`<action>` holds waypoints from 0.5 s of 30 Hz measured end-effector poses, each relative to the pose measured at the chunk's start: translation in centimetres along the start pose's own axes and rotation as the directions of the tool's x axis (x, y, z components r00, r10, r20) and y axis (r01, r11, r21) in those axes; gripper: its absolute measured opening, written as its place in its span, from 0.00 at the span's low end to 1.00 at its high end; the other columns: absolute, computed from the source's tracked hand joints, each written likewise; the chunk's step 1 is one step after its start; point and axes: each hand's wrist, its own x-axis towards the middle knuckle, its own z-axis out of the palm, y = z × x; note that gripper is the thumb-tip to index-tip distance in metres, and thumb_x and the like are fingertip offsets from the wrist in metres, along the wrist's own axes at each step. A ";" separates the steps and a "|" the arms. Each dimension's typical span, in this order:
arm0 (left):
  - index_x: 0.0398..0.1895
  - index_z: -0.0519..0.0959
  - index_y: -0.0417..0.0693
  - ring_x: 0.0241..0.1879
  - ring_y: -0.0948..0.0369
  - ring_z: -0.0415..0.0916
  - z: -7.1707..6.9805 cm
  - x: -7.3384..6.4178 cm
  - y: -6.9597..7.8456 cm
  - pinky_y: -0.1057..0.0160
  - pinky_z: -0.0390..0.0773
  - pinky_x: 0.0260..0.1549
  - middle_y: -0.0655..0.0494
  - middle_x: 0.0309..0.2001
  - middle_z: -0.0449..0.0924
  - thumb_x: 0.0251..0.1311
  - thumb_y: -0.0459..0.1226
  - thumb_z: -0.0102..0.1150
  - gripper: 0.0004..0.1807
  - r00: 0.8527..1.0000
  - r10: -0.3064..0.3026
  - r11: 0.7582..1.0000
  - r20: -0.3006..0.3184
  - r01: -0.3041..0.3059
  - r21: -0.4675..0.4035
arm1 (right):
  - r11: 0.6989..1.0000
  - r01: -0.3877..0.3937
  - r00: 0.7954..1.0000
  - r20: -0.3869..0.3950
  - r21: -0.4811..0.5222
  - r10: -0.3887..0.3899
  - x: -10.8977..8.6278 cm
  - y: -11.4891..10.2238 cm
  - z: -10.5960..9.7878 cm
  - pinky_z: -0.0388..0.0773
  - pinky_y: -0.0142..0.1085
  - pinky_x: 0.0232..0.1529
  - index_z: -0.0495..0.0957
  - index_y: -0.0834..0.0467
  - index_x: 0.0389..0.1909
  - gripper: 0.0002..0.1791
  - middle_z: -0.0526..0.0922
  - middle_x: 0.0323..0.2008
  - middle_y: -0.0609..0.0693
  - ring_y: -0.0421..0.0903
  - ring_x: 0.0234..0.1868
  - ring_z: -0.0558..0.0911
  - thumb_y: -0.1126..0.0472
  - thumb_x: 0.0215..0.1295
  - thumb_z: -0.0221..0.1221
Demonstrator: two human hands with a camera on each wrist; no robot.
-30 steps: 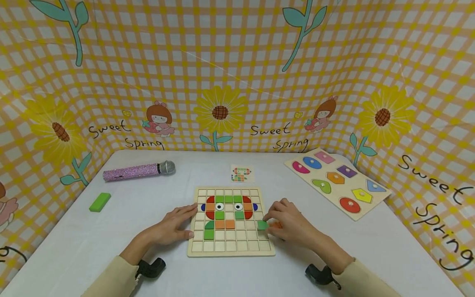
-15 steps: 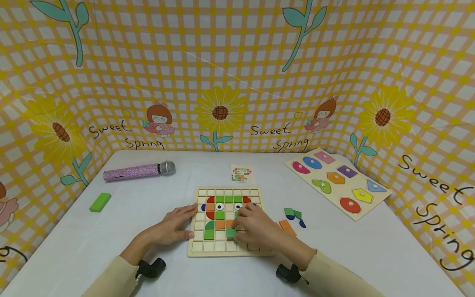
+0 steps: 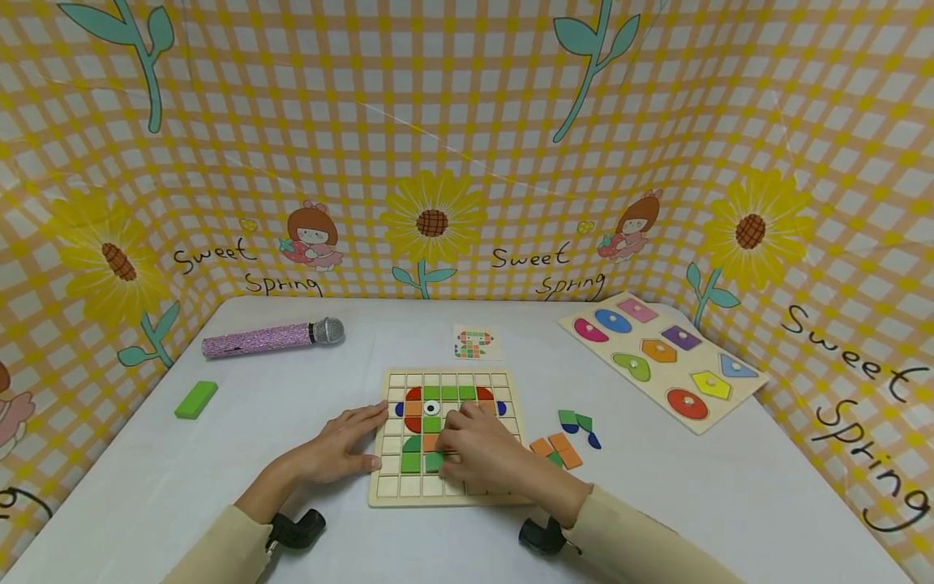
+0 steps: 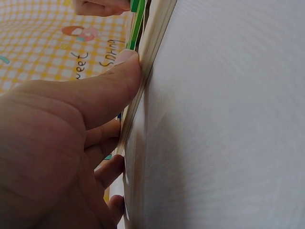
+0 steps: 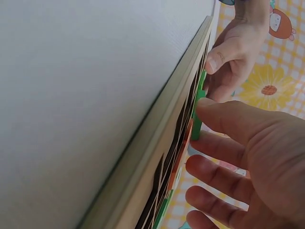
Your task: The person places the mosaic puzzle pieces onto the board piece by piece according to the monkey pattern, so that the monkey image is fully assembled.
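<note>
A wooden grid board (image 3: 376, 491) lies on the white table, bearing colored tiles set as a figure with a round eye tile (image 3: 431, 408). Between thumb and forefinger my right hand (image 3: 496, 456) pinches a green square tile (image 3: 434, 462), low over the board beside a seated green tile (image 3: 411, 462). The right wrist view shows this pinched tile (image 5: 198, 119) at the board's surface, other fingers spread. My left hand (image 3: 328, 452) rests against the board's left edge, thumb and fingers extended along it. My right hand covers part of the figure and grid.
Loose orange tiles (image 3: 565, 451) and green and blue pieces (image 3: 567, 417) lie right of the board. Behind it is a pattern card (image 3: 477, 342). A glittery microphone (image 3: 266, 339), a green block (image 3: 197, 400) and a knobbed shape puzzle (image 3: 642, 332) stand farther out.
My right hand has carried the green tile from the board's right edge leftward to the third column, uncovering the loose tiles on the right. My left hand has stayed put.
</note>
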 end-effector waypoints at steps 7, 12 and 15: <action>0.71 0.56 0.37 0.71 0.40 0.47 0.0 -0.1 0.1 0.32 0.48 0.64 0.43 0.74 0.49 0.60 0.46 0.59 0.40 1.000 0.001 1.000 -0.003 -0.001 -0.002 | 0.999 0.006 1.000 0.004 -0.050 -0.006 0.3 -0.2 0.2 0.61 0.31 0.39 0.84 0.46 0.36 0.10 0.78 0.36 0.41 0.40 0.38 0.64 0.49 0.54 0.65; 0.71 0.56 0.38 0.71 0.40 0.48 0.0 -0.1 0.1 0.32 0.49 0.64 0.43 0.74 0.50 0.60 0.45 0.59 0.40 1.000 0.003 1.000 -0.007 -0.003 -0.003 | 0.998 0.009 1.000 -0.012 -0.070 -0.010 0.4 -0.4 0.3 0.61 0.32 0.38 0.85 0.46 0.36 0.11 0.79 0.35 0.41 0.40 0.38 0.64 0.48 0.54 0.66; 0.71 0.56 0.38 0.71 0.40 0.48 0.0 -0.1 0.1 0.32 0.49 0.64 0.43 0.74 0.50 0.60 0.46 0.59 0.40 1.000 -0.001 1.000 -0.008 0.000 -0.004 | 0.998 0.014 1.000 -0.018 -0.068 -0.015 0.3 -0.4 0.3 0.61 0.32 0.38 0.85 0.47 0.35 0.11 0.79 0.35 0.42 0.41 0.38 0.65 0.48 0.53 0.66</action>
